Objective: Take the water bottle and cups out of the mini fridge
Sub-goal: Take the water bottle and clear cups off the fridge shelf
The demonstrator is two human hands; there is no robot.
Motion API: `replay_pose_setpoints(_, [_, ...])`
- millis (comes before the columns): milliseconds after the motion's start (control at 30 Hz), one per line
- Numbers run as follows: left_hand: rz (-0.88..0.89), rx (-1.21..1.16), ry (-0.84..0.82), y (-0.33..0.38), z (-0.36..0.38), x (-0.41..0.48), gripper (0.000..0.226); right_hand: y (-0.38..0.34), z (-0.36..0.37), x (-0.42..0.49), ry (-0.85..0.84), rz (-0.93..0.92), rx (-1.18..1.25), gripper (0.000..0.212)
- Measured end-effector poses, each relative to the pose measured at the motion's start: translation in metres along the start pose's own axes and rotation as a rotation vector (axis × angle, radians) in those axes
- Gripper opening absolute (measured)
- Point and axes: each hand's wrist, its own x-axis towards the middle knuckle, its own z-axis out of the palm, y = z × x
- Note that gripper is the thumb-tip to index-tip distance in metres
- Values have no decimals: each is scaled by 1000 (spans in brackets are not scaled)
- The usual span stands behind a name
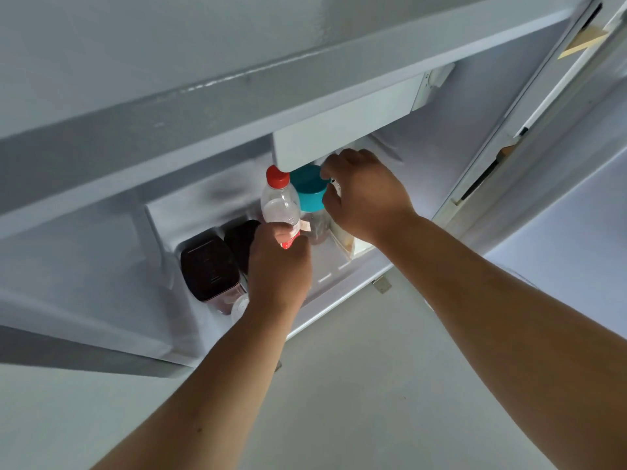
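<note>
Okay, the mini fridge [441,106] is standing open, with the head camera looking down into it from above. Both bare forearms are reaching into the lower compartment.

The left hand [278,269] is gripping the water bottle [280,205] low on its body, with fingers and thumb wrapping round the red label. The bottle is clear, standing roughly upright, and its red cap [277,178] is sitting just under the front edge of the white freezer flap [346,127]. It is inside the fridge, about mid-width; whether its base is resting on the shelf is hidden by the hand.

The right hand [366,195] is reaching in further to the right, with its fingers curling at the right edge of the teal lid [310,191]. A small white bit is showing between the fingers. I cannot tell whether the hand is actually gripping the lid or something behind it.

The teal lid is sitting on a clear cup [317,225], which is standing just beside the bottle on its right, touching or nearly so. A white carton [342,235] is standing under the right wrist, against the right side of the shelf.

Two dark containers [208,266] are sitting side by side at the left of the compartment, apart from the bottle. The fridge door [543,113] is hanging open at the right. A pale floor [339,385] is showing below the arms.
</note>
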Motion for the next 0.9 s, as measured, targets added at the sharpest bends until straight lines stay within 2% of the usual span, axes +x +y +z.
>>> replay_pose_setpoints(67, [-26,-21,83,0,-6,3,27,-3,8,11,-85,70,37,35])
replay_pose_setpoints(133, [-13,5,131,-1,-10,8,31,-3,15,24,-264,152,148,50])
replay_pose_setpoints(233, [80,121,145,-4,-13,16,44,1,24,35,-413,154,192,69])
replay_pose_setpoints(333, [173,242,143,-4,-11,25,53,5,32,38,-401,169,180,74])
replay_pose_setpoints(500, [200,319,167,-1,-3,46,80,9,38,36,-350,166,251,78])
replay_pose_setpoints(733, [246,390,174,-14,3,49,80,12,35,23,-379,41,71,79])
replay_pose_setpoints(900, [231,400,167,-15,3,51,77,10,29,21,-387,34,93,75])
